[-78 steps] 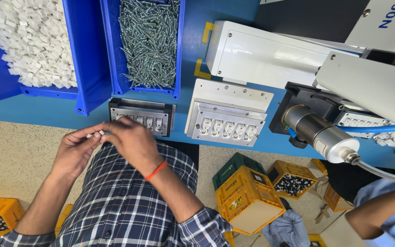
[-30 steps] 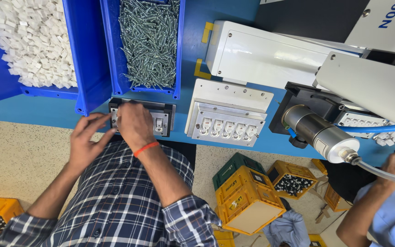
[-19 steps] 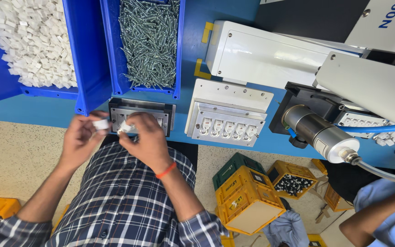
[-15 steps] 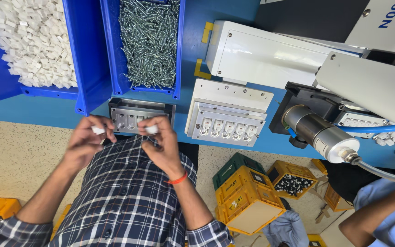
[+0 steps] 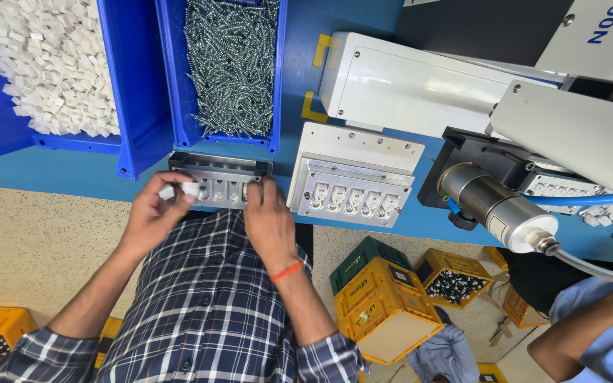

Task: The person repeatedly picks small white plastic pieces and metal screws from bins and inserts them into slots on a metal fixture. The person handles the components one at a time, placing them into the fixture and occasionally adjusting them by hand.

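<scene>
A grey metal fixture tray (image 5: 221, 181) with a row of round pockets lies at the near edge of the blue bench. My left hand (image 5: 152, 215) pinches small white plastic pieces (image 5: 179, 190) just over the tray's left end. My right hand (image 5: 267, 221) rests on the tray's right end, fingertips pressing down near its last pockets; whether it holds a piece I cannot tell. An orange band circles my right wrist.
A blue bin of white plastic pieces (image 5: 44, 64) and a blue bin of screws (image 5: 230, 67) sit behind the tray. A second white fixture (image 5: 352, 186) with filled pockets lies to the right, beside a white machine (image 5: 420, 85) with a metal cylinder (image 5: 494, 206). Another person's arm (image 5: 597, 333) shows at lower right.
My right hand has moved from the tray's middle to its right end. My left hand has stayed at the left end with the white pieces.
</scene>
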